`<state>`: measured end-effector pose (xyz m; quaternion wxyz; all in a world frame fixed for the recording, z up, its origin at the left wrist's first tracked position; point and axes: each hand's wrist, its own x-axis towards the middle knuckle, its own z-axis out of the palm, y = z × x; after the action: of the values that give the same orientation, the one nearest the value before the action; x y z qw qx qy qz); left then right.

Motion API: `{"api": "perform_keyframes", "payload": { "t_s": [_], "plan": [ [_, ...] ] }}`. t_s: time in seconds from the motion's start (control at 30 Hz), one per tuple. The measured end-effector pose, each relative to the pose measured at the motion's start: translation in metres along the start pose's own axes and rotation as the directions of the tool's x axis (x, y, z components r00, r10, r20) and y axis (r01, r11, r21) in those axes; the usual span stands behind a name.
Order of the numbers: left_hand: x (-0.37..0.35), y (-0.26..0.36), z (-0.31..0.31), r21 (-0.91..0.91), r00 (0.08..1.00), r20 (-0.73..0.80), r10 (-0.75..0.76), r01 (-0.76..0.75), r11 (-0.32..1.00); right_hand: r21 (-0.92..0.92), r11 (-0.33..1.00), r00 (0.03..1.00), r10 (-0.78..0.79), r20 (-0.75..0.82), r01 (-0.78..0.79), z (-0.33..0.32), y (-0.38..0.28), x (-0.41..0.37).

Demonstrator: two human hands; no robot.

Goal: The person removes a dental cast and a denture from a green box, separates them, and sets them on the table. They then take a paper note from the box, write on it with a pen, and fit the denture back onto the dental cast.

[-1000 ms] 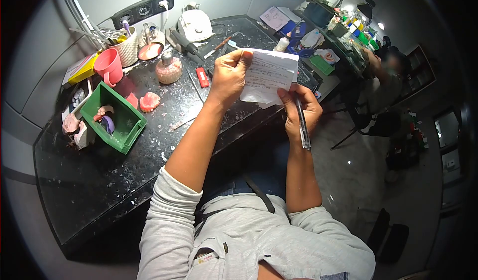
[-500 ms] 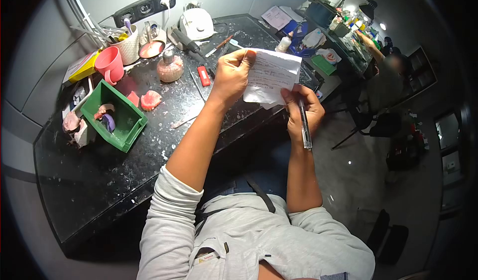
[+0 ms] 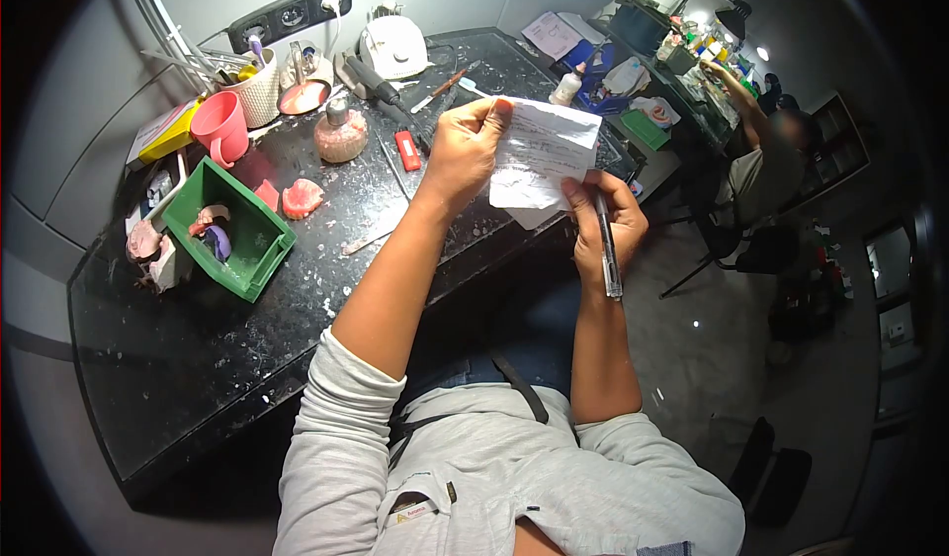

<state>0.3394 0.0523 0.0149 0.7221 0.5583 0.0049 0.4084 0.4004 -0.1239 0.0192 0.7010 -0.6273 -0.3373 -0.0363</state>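
A creased white sheet of paper (image 3: 544,156) with handwriting on it is held up over the front edge of the dark bench. My left hand (image 3: 465,151) pinches its upper left corner between thumb and fingers. At the lower right corner, my right hand (image 3: 608,222) grips the paper with the thumb in front. A black and clear pen (image 3: 608,255) is tucked in the same right hand, pointing down toward the wrist. Behind my left hand, a red lighter (image 3: 407,151) lies on the bench.
On the bench (image 3: 198,358) stand a green bin (image 3: 252,259) with dental pieces, a pink mug (image 3: 219,126), a glass burner-like bottle (image 3: 340,133), a pink molded piece (image 3: 302,198) and a handpiece (image 3: 371,80). Another person (image 3: 761,166) sits at a bench on the right.
The paper has tilted slightly and shifted a little to the right with both hands. The other person has leaned and moved an arm slightly. My grip is unchanged.
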Motion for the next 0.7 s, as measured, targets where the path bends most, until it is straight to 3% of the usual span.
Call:
{"api": "perform_keyframes", "payload": {
  "t_s": [0.7],
  "plan": [
    [-0.003, 0.011, 0.003, -0.01, 0.998, -0.028, -0.06, 0.06, 0.998, -0.063, 0.998, 1.0, -0.014, -0.012, 0.013, 0.0, -0.003, -0.003]
  ]
}}
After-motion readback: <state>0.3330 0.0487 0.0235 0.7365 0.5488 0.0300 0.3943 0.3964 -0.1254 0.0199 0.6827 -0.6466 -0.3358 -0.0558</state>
